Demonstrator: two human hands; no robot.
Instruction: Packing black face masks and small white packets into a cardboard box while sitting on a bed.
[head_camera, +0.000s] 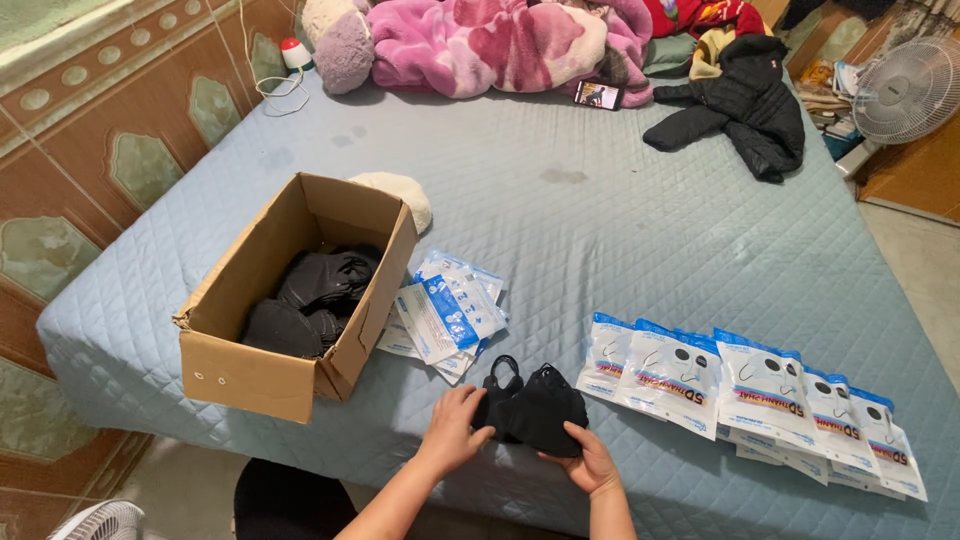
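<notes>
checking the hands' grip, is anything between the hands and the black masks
Nothing visible. The left hand and right hand both grip the stack of black masks directly, at the near edge of the bed.

Two hands at work, left hand (452, 425) and right hand (590, 463), both on one small stack of black face masks (530, 408); how many masks are in it can't be told. One open cardboard box (290, 300), more black masks heaped inside, uncountable. One loose pile of empty pouches (448, 315) beside it. A row of filled white-and-blue mask packets (760, 395): at least five overlapping on top, more edges beneath. One black jacket (740, 105), one phone (598, 95), two fans, one (905, 90) at right, another (100, 520) at the bottom left.
</notes>
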